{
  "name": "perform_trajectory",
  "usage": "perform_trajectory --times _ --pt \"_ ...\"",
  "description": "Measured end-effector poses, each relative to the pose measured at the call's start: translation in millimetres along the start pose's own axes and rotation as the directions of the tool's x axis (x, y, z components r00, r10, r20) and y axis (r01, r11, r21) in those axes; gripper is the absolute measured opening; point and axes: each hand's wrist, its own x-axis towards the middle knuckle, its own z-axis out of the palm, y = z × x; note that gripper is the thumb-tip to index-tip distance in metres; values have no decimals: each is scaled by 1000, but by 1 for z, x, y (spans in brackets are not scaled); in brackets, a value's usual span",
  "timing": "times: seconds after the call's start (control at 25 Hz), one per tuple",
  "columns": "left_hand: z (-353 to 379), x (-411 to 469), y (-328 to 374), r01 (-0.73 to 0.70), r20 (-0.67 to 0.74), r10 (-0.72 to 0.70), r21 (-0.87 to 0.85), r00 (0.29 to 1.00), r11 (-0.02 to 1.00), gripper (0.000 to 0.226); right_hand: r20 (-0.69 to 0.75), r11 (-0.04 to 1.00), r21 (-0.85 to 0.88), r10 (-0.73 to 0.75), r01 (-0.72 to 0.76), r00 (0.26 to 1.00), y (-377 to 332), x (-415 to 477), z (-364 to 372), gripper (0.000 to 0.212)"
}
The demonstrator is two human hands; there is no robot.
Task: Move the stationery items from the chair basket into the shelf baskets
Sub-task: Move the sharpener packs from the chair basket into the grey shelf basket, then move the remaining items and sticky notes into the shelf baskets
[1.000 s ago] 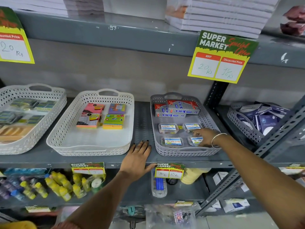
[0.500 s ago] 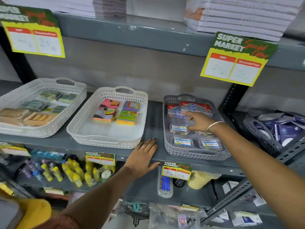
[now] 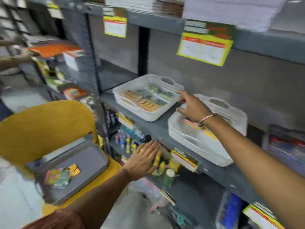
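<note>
Shelving (image 3: 189,133) of grey metal fills the upper and right parts of the frame, all of it smeared by motion blur. Stacks of paper (image 3: 231,10) lie along the top edge, and two yellow price tags (image 3: 204,47) hang from the upper shelf lip. A yellow chair (image 3: 41,126) takes up the lower left, its back toward the upper left. On its seat rests a grey basket (image 3: 92,156), and in the basket's lower left corner lies a small heap of stationery (image 3: 61,175): pink, green and orange packets, too blurred to name. At the centre, on the middle shelf, stands a white basket (image 3: 148,116) with rows of small green and tan items. Just right of it, on the same shelf, stands a second white basket (image 3: 198,146) with orange-edged pads partly hidden behind the right forearm. A grey basket at the right edge is only a blur. Yellow bottles (image 3: 128,144) stand on the lower shelf at centre.

The right hand (image 3: 191,106), a bangle (image 3: 207,119) at its wrist, reaches up between the two white baskets, fingers loosely spread, holding nothing, fingertips near the first basket's right rim; contact cannot be told. The left hand (image 3: 142,160), wearing a ring, is flat and empty with fingers together, in front of the lower shelf just right of the chair.
</note>
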Motion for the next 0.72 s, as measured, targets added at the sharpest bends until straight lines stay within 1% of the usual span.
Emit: perform_trajectory --times 0.12,0.2,0.28,0.36,0.44,0.52,0.64,0.72 --pt "1 -55 -82 215 33 -214 -28 976 976 65 93 995 7 -97 97 991 -68 59 61 59" --pt "10 -94 -128 314 29 -313 -8 949 949 66 138 991 34 -129 126 982 -108 90 103 57" --pt "22 -133 -169 426 73 -423 -24 903 904 66 183 984 74 -171 160 968 -146 114 150 57" --pt "42 -170 -203 541 110 -534 -40 838 840 68 259 980 90 -195 178 946 -178 136 201 58" --pt "58 -200 -221 604 147 -593 -43 791 795 68 354 980 74 -199 184 914 -198 145 246 58" --pt "80 -228 -232 660 200 -638 -65 744 749 70 446 978 62 -208 201 870 -214 151 296 58" --pt "118 -266 -238 712 265 -675 -67 688 699 77 591 969 69 -233 239 772 -227 152 377 55" --pt "147 -288 -235 743 296 -695 -85 655 664 79 678 951 58 -261 304 687 -228 147 435 59"
